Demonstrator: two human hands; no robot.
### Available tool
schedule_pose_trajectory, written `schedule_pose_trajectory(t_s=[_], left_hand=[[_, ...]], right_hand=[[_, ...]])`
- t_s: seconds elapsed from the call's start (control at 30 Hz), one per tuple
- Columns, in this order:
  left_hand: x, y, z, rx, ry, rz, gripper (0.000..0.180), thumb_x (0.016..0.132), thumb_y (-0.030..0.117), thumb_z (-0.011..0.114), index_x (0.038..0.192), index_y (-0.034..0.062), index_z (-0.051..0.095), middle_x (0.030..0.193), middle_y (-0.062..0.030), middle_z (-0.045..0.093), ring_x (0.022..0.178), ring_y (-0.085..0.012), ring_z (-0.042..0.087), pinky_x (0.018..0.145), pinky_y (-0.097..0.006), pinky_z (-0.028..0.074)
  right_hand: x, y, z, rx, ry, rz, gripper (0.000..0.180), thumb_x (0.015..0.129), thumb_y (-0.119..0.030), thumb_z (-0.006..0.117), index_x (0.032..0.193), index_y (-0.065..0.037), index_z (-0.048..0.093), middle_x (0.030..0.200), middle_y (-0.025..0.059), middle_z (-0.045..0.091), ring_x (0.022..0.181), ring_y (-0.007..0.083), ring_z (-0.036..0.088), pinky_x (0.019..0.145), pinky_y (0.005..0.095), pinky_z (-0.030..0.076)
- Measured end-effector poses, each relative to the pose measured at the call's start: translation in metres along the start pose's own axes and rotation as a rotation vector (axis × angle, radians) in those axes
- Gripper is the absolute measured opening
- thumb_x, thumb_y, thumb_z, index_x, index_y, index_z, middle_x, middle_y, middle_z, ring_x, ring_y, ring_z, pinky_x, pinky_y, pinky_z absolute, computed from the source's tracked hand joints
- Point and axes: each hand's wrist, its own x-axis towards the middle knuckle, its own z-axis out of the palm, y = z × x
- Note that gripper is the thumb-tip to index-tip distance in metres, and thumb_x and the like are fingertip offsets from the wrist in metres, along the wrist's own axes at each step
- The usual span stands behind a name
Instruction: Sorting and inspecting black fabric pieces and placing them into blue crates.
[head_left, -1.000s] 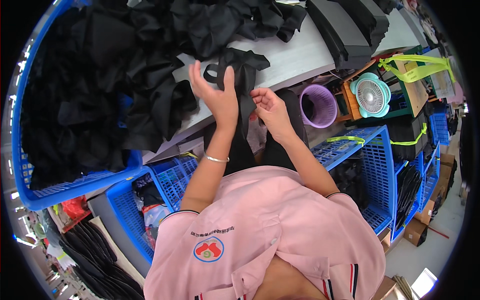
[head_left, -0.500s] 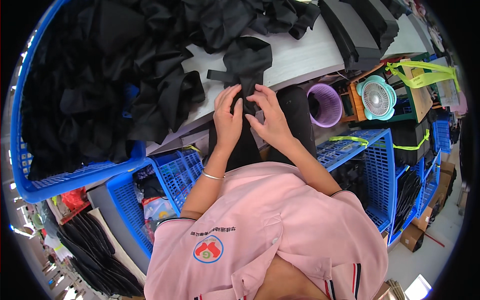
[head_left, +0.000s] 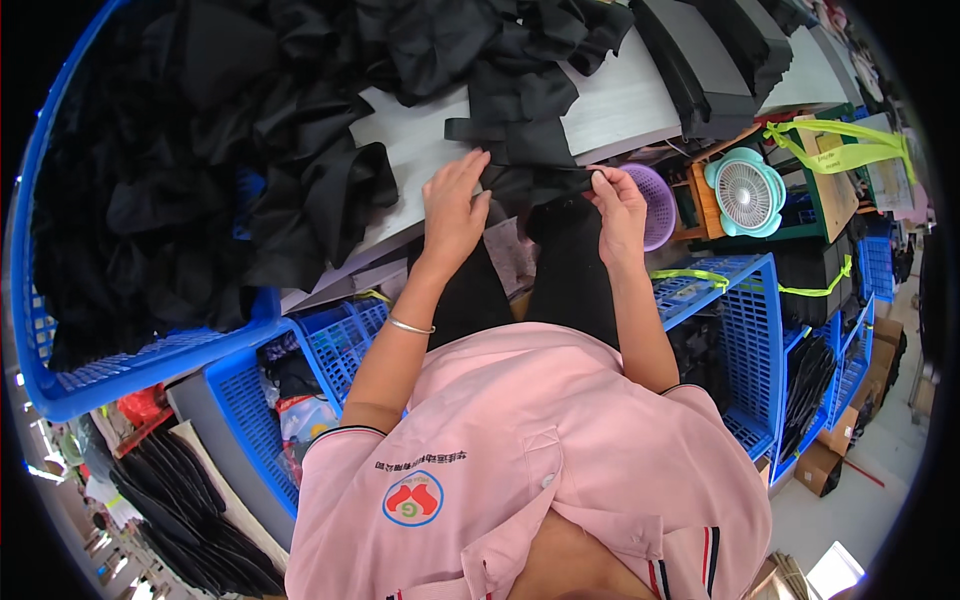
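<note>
A black fabric piece (head_left: 520, 105) with a strip sticking out on its left hangs over the front edge of the pale table. My right hand (head_left: 622, 212) pinches its lower right corner between thumb and fingertips, drawing the lower edge out sideways. On the other side, my left hand (head_left: 455, 212) has its fingers stretched out and the thumb apart. Its fingertips touch the fabric's left edge near the strip. A bangle (head_left: 410, 327) circles my left wrist.
A large blue crate (head_left: 150, 385) heaped with black fabric (head_left: 200, 170) stands at the left. Stacked black pieces (head_left: 690, 65) lie on the table (head_left: 620, 100) at the right. A purple basket (head_left: 655, 205), a turquoise fan (head_left: 745, 192) and blue crates (head_left: 750, 330) stand beyond my right hand.
My hands, close together before, have moved apart. The right has gone right with the fabric's corner, the left slightly left. The fabric's lower part is now spread wide instead of bunched.
</note>
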Motion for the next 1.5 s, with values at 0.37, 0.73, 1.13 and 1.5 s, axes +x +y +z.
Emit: schedule_pose_trajectory(t_s=[0.37, 0.73, 1.13, 1.5], left_hand=[[0.012, 0.038, 0.014, 0.019, 0.157, 0.060, 0.027, 0.075, 0.013, 0.080, 0.098, 0.0061, 0.068, 0.097, -0.0086, 0.068, 0.095, -0.0297, 0.061, 0.080, -0.038, 0.049], [0.020, 0.046, 0.006, -0.209, 0.087, -0.111, 0.017, 0.088, 0.000, 0.067, 0.104, 0.0039, 0.069, 0.086, -0.0056, 0.065, 0.080, -0.0163, 0.062, 0.074, -0.027, 0.048], [0.004, 0.035, -0.013, -1.105, 0.431, -0.409, 0.011, 0.096, 0.005, 0.064, 0.107, 0.0025, 0.065, 0.095, 0.0009, 0.062, 0.087, -0.0063, 0.057, 0.075, -0.021, 0.048], [0.025, 0.038, -0.024, -0.063, 0.059, 0.110, 0.018, 0.079, 0.002, 0.072, 0.097, 0.0052, 0.071, 0.082, -0.0045, 0.065, 0.077, -0.0233, 0.061, 0.076, -0.033, 0.049]], right_hand=[[-0.016, -0.009, 0.015, -0.203, -0.240, -0.139, 0.019, 0.096, 0.004, 0.055, 0.113, -0.003, 0.061, 0.103, -0.0003, 0.062, 0.090, 0.0047, 0.059, 0.075, 0.0206, 0.050], [-0.010, -0.016, 0.027, -1.066, -0.102, -0.837, 0.020, 0.081, -0.004, 0.074, 0.097, -0.005, 0.062, 0.092, 0.0094, 0.063, 0.082, 0.0306, 0.065, 0.068, 0.0367, 0.052], [-0.002, -0.058, 0.025, -0.104, -0.171, -0.363, 0.011, 0.085, 0.001, 0.075, 0.085, -0.002, 0.064, 0.082, 0.0011, 0.064, 0.073, 0.0092, 0.058, 0.069, 0.0239, 0.047], [0.003, -0.054, 0.022, -0.116, -0.290, -0.246, 0.009, 0.085, 0.004, 0.074, 0.087, -0.003, 0.067, 0.088, 0.0011, 0.066, 0.081, 0.0070, 0.059, 0.077, 0.0218, 0.047]])
